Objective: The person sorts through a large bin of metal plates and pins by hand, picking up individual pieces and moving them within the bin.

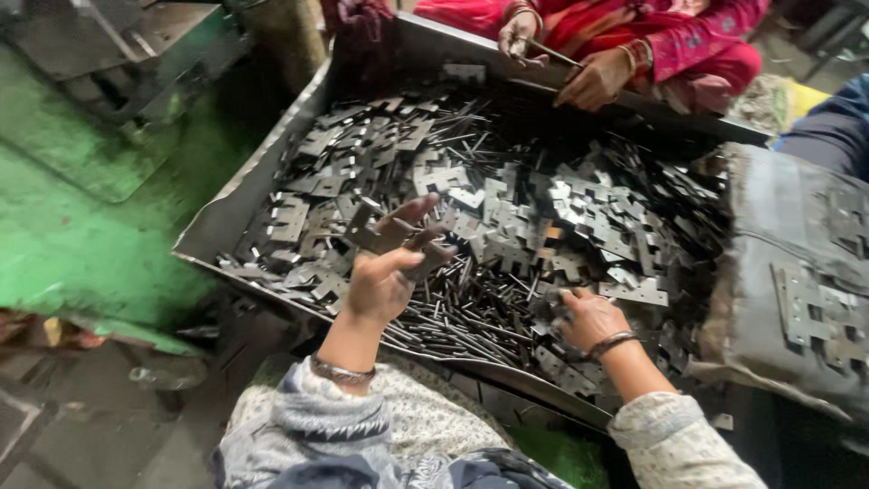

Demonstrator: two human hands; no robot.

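Over the metal tray (237, 210), we record two hands of the wearer. Our left hand (385, 276) is raised, fingers closed on one flat hinge plate (380, 234). Our right hand (588, 317) rests palm down in the heap, fingers curled among thin rods (453, 330); whether it grips any we cannot tell. Loose plates and rods are too many to count. At the far rim, a co-worker's two hands (597, 80) hold one rod.
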